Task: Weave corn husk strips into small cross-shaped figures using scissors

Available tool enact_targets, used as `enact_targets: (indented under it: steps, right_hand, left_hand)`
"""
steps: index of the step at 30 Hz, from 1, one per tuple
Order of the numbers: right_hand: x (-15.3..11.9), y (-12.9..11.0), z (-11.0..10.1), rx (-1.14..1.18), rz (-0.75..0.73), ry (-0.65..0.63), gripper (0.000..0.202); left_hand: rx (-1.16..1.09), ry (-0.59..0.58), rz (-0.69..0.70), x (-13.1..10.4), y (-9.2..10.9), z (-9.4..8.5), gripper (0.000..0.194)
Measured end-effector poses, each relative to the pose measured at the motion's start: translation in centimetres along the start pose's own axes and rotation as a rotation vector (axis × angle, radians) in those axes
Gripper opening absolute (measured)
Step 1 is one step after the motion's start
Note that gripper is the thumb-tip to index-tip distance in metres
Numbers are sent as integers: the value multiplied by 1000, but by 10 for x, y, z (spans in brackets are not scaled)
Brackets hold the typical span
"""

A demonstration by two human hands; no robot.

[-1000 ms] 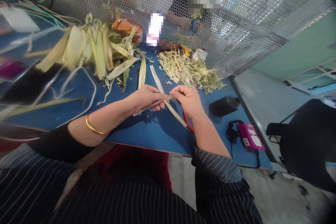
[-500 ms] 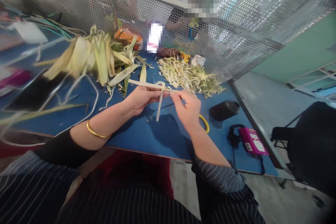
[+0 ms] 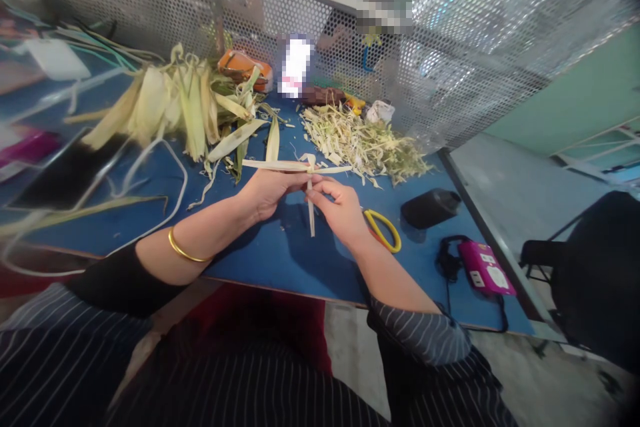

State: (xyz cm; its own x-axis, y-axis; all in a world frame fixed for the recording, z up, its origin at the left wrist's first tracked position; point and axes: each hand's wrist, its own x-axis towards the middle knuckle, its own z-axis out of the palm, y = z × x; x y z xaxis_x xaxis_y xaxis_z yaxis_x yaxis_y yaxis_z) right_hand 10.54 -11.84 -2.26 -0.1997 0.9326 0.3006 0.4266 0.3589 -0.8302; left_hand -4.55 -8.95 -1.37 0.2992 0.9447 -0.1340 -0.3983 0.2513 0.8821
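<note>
Pale corn husk strips (image 3: 275, 165) are crossed and looped together above the blue table. My left hand (image 3: 267, 192) is closed on them from the left, thumb and fingers pinching near the crossing. My right hand (image 3: 340, 205) pinches the strip that hangs down just below the crossing. One strip end points left, another points right past my right hand's knuckles. A small loop of husk stands up at the crossing. Beside my right wrist lie yellow-handled scissors (image 3: 387, 230), their blades hidden by the wrist.
Whole corn husks (image 3: 170, 107) are heaped at the back left, shredded husk scraps (image 3: 360, 143) at the back right. A black cylinder (image 3: 430, 208) and a magenta box (image 3: 486, 268) with a black cord lie right. Perforated metal mesh (image 3: 310, 3) bounds the back; a person is behind it.
My right hand has moved left and slightly down, from the right-pointing strip to the hanging one. More of the scissors' yellow handle shows. My left hand stays nearly in place.
</note>
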Motion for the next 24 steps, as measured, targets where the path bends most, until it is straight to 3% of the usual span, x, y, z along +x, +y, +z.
enact_targets:
  steps: [7, 13, 19, 24]
  right_hand:
    - [-3, -9, -1, -159, -53, -18, 21]
    - [-1, -6, -12, -503, -187, 367, 17]
    - [2, 0, -8, -574, -172, 145, 19]
    - [-4, -12, -7, -264, -17, 42, 29]
  left_hand:
    - [4, 16, -35, 1, 4, -2, 10]
    - [9, 3, -133, 3, 10, -7, 12]
    - [179, 36, -56, 1, 7, -6, 22]
    - [284, 57, 80, 4, 0, -6, 17]
